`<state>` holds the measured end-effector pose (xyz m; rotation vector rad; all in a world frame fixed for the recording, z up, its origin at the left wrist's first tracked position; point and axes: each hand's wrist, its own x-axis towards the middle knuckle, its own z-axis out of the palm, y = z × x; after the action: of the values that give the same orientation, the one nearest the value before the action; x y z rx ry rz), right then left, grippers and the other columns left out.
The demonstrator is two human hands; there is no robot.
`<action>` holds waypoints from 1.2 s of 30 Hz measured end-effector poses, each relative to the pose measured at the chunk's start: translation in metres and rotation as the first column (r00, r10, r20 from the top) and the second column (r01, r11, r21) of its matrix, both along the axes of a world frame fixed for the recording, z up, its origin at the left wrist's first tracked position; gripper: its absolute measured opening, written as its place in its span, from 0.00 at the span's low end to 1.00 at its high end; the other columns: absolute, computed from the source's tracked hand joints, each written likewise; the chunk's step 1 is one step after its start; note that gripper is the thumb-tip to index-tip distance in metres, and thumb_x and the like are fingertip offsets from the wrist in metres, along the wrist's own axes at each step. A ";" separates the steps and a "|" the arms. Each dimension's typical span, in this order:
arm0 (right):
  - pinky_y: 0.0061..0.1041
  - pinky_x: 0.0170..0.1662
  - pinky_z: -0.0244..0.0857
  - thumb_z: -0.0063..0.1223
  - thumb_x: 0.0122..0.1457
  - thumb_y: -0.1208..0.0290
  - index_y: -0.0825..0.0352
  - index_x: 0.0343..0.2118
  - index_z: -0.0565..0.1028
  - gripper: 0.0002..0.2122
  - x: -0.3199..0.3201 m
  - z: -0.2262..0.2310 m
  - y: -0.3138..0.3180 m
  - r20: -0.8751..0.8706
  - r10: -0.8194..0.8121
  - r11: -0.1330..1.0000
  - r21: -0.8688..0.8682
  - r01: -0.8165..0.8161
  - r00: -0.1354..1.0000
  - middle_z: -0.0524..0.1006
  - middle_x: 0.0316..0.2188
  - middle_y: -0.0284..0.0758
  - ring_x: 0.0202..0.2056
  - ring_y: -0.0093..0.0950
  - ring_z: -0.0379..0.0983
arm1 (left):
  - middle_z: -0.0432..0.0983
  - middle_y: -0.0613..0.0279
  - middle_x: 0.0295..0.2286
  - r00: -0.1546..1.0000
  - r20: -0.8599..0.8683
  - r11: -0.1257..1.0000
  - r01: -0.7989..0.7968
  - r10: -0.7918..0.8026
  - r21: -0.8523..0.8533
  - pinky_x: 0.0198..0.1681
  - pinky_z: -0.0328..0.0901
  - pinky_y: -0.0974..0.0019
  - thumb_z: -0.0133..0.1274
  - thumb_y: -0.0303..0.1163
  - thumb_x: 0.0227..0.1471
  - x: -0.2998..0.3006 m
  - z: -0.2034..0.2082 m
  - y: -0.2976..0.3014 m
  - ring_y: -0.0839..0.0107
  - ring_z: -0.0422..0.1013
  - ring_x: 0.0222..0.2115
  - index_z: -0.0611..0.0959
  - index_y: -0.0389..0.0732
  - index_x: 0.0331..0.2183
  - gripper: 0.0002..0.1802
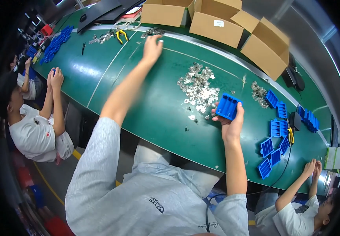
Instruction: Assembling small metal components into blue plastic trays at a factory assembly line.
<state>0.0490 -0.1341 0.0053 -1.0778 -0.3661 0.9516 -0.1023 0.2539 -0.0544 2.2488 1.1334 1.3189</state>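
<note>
My right hand (231, 126) grips a blue plastic battery holder (228, 106) by its sides, its long slots facing up. It is held just above the near right edge of a spread pile of small shiny metal contacts (201, 88). My left hand (152, 50) is stretched out to the far side of the table, beside a small heap of dark metal pieces (153, 32). Its fingers are curled together, and anything between them is too small to make out. A few loose dark bits (186, 129) lie on the green table (154, 114) nearer to me.
Several blue battery holders (275, 156) and another metal heap (259, 94) lie at the right. Open cardboard boxes (216, 29) line the far edge. Yellow-handled pliers (121, 36) lie at the far left. Co-workers sit at the left (36, 131) and right (292, 216).
</note>
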 end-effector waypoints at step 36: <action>0.27 0.29 0.73 0.37 0.63 0.51 0.72 0.52 0.64 0.26 0.005 -0.001 -0.016 -0.153 0.183 0.981 0.098 -0.169 0.971 0.75 0.41 0.46 0.37 0.37 0.77 | 0.77 0.59 0.34 0.735 0.583 0.666 0.630 -0.347 -0.399 0.28 0.69 0.74 0.52 0.26 0.55 -0.006 0.036 -0.152 0.75 0.73 0.29 0.76 0.35 0.38 0.08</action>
<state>0.0536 -0.1499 0.0044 -0.8943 -0.3690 1.1638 -0.1085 0.1016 -0.0189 1.5055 0.5446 1.0009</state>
